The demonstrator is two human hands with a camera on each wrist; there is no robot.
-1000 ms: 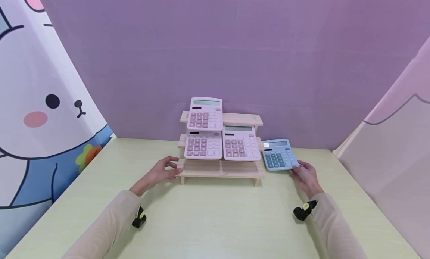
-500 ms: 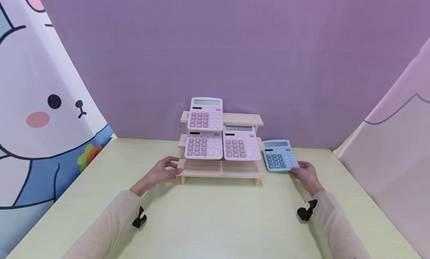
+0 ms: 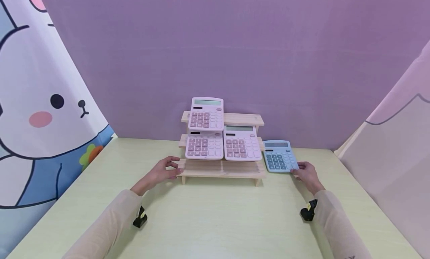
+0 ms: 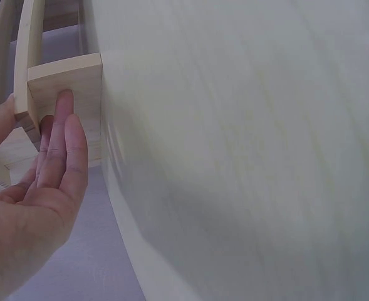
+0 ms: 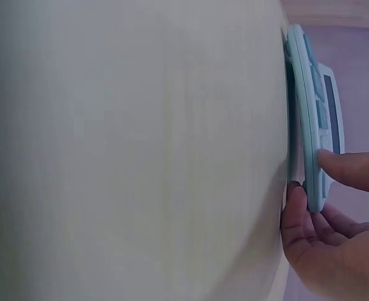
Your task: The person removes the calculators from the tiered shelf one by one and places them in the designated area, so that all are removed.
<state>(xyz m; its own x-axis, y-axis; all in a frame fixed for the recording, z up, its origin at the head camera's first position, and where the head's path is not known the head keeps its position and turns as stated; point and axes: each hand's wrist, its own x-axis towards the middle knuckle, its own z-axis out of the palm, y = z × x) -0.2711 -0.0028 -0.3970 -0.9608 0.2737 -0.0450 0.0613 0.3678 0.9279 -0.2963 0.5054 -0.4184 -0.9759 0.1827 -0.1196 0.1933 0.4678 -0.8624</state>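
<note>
My left hand (image 3: 162, 172) holds the left end of a tiered wooden display stand (image 3: 221, 168). In the left wrist view, the thumb lies on the bottom board's edge (image 4: 22, 103) and the fingers reach underneath against the leg (image 4: 77, 75). To the right of the stand, my right hand (image 3: 306, 176) pinches the near right corner of a blue calculator (image 3: 280, 156). The right wrist view shows the thumb on its top face and fingers beneath, its near edge slightly off the table. Pink calculators lean on the stand: one at upper left (image 3: 206, 114), two below (image 3: 203, 145), (image 3: 242, 143).
A pale wood-grain table (image 3: 215, 218) lies under everything. Behind the stand rises a purple backdrop (image 3: 235, 57). Cartoon-printed cloth (image 3: 40, 102) hangs at the left, and a pale cloth (image 3: 389, 169) at the right.
The blue calculator has shifted slightly toward me, and the glare on its display is gone. My right hand has turned a little outward with it. My left hand stays on the stand.
</note>
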